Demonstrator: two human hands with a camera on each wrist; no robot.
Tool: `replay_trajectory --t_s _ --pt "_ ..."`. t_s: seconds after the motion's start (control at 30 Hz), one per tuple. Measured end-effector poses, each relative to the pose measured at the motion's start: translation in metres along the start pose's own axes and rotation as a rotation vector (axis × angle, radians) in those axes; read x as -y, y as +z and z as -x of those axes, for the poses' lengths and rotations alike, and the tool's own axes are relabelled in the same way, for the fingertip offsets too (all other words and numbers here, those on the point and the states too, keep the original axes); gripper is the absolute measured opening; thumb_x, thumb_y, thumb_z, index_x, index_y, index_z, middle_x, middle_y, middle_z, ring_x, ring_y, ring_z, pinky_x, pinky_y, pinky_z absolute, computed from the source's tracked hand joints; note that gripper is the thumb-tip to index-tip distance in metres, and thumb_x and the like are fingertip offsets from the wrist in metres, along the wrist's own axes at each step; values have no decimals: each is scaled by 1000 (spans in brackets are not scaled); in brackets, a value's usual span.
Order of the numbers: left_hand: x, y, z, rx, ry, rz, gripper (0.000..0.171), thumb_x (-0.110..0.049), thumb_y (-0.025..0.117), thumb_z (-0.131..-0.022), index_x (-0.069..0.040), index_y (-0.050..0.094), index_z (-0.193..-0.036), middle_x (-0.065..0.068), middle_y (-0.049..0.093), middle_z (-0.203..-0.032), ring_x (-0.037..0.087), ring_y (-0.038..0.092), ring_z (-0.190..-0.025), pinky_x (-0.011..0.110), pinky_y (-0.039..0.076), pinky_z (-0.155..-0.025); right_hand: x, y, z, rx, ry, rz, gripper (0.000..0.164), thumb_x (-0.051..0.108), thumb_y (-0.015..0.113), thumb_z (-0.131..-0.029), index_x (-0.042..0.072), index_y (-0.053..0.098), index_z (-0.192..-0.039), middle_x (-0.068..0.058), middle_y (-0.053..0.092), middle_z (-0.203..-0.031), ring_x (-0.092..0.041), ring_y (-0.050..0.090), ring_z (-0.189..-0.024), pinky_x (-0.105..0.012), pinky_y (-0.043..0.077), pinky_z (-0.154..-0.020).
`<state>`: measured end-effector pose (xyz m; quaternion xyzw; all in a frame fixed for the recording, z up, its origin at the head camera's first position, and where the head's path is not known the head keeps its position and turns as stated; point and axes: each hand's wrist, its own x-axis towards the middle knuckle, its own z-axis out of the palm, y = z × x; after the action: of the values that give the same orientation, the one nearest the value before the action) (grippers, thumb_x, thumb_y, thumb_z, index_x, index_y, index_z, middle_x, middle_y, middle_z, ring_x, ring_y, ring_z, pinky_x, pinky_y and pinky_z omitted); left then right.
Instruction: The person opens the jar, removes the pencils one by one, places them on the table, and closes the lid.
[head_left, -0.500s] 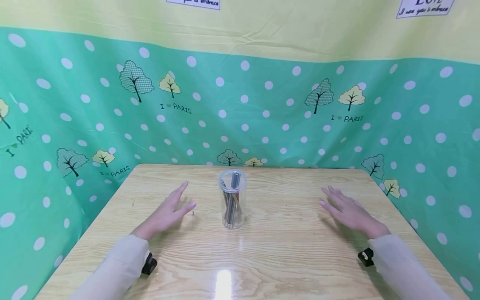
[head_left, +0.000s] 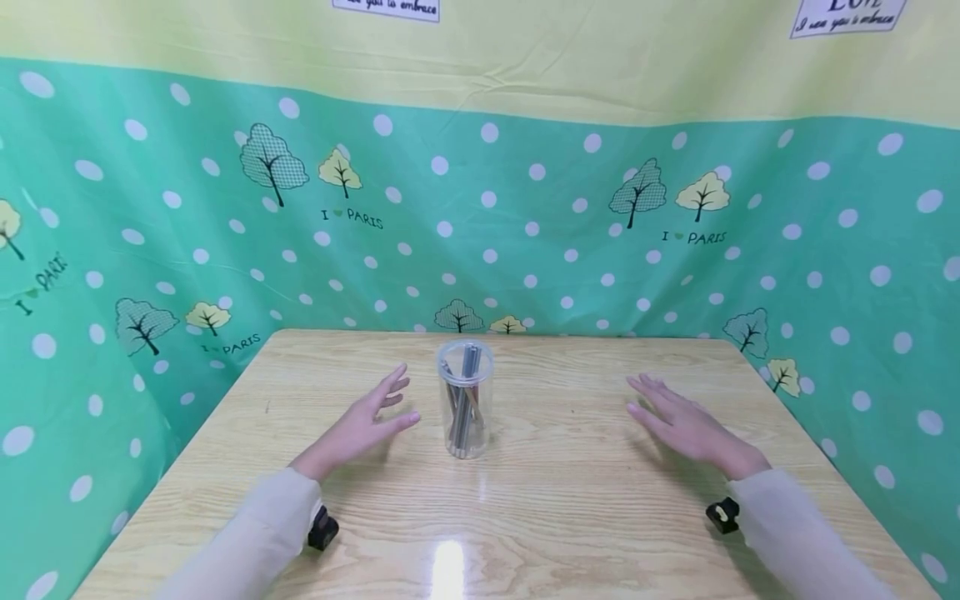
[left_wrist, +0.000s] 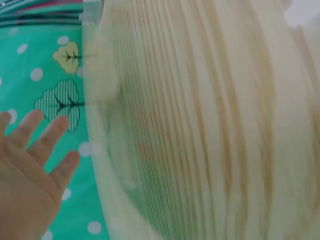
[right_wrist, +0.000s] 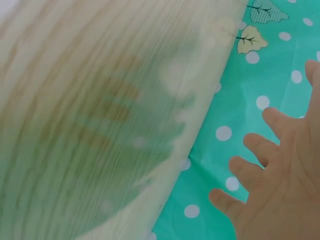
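Observation:
A clear plastic jar (head_left: 486, 417) with several thin grey pens or pencils (head_left: 463, 408) stands upright near the middle of the table. To its left my left hand (head_left: 360, 429) hovers over the wood with fingers spread, the thumb pointing at the jar with a small gap between. My right hand (head_left: 690, 427) is held out farther away on the right, fingers extended and holding nothing. The left wrist view has the open palm of the left hand (left_wrist: 25, 180) at its lower left. In the right wrist view the right hand (right_wrist: 285, 175) shows spread fingers and a bare palm.
The wooden table (head_left: 555, 517) reflects a bright light near its front. Behind it and at both sides hangs a green dotted curtain (head_left: 525, 200) with printed trees. Dark wrist cameras (head_left: 322, 528) sit under the sleeves.
My left hand has moved right, closer to the jar. The right hand has shifted slightly left. The jar stands where it was.

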<state>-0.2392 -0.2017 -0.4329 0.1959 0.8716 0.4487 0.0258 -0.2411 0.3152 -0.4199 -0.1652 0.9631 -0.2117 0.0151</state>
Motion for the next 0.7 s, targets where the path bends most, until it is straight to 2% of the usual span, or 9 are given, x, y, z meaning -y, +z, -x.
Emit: replay_trajectory --t_s 0.23,0.43,0.7 --pt "-8 15 -8 17 12 77 89 -46 72 -92 -30 18 -161 9 35 -159 37 43 -137 61 36 -107 10 1 -3 0 -30 -21 68 53 37 -106 11 28 -159 -20 17 -163 -46 12 -148 -71 11 -113" --pt "-13 28 -14 -5 32 142 85 -38 75 -91 -21 27 -159 12 42 -154 37 47 -134 59 36 -109 20 3 -7 -4 -60 -38 65 51 38 -107 14 29 -159 -17 18 -163 -44 12 -148 -68 12 -114" --pt "-24 43 -21 -4 9 233 85 -33 79 -87 -16 31 -155 16 42 -152 39 44 -136 56 35 -111 36 5 -10 -5 -94 -58 63 51 39 -107 16 32 -158 -12 21 -164 -41 14 -149 -67 14 -115"
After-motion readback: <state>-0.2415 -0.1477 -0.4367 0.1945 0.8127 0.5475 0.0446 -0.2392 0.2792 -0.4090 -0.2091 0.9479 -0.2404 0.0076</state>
